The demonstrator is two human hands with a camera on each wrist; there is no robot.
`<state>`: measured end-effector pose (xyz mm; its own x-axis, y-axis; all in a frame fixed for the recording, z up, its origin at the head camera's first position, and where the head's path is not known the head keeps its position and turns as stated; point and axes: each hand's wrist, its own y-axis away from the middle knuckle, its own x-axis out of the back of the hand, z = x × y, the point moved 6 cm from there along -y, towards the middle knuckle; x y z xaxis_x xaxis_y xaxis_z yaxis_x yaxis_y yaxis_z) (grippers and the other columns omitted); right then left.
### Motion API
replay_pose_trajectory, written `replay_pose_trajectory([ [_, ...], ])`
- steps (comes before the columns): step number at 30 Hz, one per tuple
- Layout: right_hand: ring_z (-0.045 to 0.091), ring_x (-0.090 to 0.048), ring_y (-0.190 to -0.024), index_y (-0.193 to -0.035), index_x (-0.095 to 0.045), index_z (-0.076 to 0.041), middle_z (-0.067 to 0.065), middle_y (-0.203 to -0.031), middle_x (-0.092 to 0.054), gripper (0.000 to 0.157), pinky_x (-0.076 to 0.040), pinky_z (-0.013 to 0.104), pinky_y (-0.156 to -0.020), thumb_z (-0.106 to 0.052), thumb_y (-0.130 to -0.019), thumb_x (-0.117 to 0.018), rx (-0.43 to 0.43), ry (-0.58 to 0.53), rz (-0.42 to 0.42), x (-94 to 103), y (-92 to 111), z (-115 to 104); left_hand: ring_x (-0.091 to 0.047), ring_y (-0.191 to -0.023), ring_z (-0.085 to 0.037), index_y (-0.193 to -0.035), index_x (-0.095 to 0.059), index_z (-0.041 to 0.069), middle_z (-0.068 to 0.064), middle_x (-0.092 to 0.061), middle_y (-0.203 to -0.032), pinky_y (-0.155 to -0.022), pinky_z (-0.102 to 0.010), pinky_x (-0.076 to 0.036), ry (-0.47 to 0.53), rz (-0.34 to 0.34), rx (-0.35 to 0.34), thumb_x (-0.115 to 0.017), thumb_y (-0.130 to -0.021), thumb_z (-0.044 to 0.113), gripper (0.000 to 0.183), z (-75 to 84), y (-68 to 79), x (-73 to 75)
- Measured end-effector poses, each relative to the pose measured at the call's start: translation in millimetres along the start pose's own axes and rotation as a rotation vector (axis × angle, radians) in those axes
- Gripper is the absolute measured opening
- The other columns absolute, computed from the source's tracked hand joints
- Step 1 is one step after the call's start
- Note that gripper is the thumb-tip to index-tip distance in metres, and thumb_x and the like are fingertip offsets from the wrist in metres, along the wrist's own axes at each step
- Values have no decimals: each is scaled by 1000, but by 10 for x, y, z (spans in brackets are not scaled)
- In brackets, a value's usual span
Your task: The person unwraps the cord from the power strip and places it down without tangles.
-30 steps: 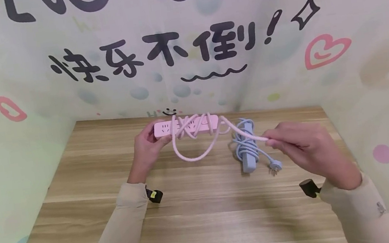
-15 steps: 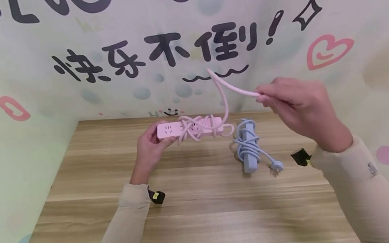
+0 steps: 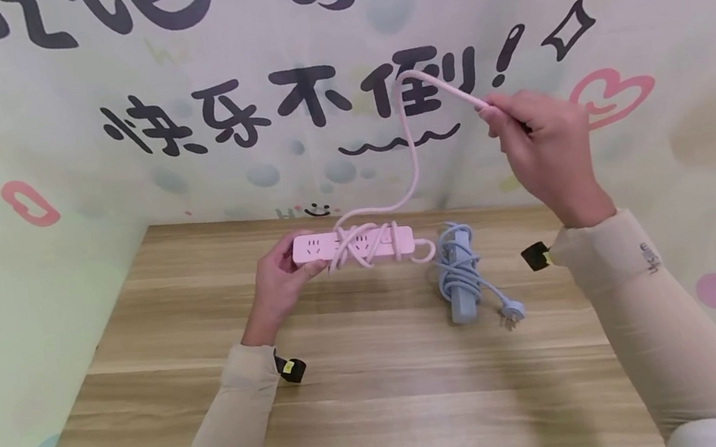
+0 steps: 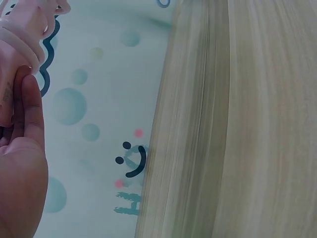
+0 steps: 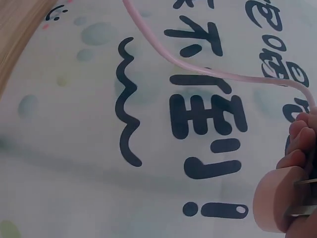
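My left hand (image 3: pixel 277 284) grips one end of a pink power strip (image 3: pixel 323 245), held over the table's back part. Pink cord is wound around the strip's middle and right side. From those turns a free length of cord (image 3: pixel 411 147) rises in front of the wall to my raised right hand (image 3: pixel 549 147). In the right wrist view, this hand holds the cord's pink plug (image 5: pixel 277 198), its metal prongs showing. The left wrist view has the left fingers against the strip's underside (image 4: pixel 7 74); much of the strip is cut off there.
A blue power strip (image 3: pixel 462 304), wrapped in its own cord, lies right of the pink one, its plug (image 3: pixel 512 310) beside it. Behind the wooden table (image 3: pixel 370 405) hangs a printed wall sheet (image 3: pixel 243 186).
My right hand has risen, drawing the pink cord up and away. The loop hanging below the strip is gone, and fewer turns cover it. The left hand keeps its grip.
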<state>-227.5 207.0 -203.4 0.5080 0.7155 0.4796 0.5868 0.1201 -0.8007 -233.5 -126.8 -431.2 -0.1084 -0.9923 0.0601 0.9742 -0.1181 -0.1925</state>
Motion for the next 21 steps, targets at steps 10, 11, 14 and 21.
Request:
replay_pose_trajectory([
  [10, -10, -40, -65, -104, -79, -2, 17, -77, -69, 24, -33, 8, -59, -22, -99, -67, -141, 90, -34, -62, 127, 618, -64, -101, -6, -137, -56, -5, -28, -62, -129, -84, -15, -57, 3, 9, -10, -75, -87, -3, 53, 4, 23, 25],
  [11, -9, -40, -63, -104, -79, -2, 16, -77, -69, 25, -33, 8, -57, -23, -100, -66, -157, 106, -48, -62, 165, 688, -64, -102, -6, -137, -56, -5, -28, -62, -129, -84, -14, -57, 5, 12, -8, -75, -88, -3, 53, 7, 24, 29],
  [14, -7, -39, -60, -105, -79, -2, 17, -77, -70, 25, -29, 7, -53, -22, -100, -66, -206, 157, -103, -64, 313, 892, -63, -105, -6, -138, -55, -5, -28, -60, -131, -88, -14, -56, 4, 17, -6, -74, -89, -2, 53, 16, 26, 39],
  [21, 11, -47, -57, -111, -77, 0, 18, -79, -73, 25, -31, 10, -47, -19, -99, -66, -245, 243, -261, -121, 790, 1254, -62, -105, -7, -138, -54, -7, -28, -60, -131, -88, -13, -56, 24, 26, -17, -73, -89, -4, 52, 25, 25, 71],
])
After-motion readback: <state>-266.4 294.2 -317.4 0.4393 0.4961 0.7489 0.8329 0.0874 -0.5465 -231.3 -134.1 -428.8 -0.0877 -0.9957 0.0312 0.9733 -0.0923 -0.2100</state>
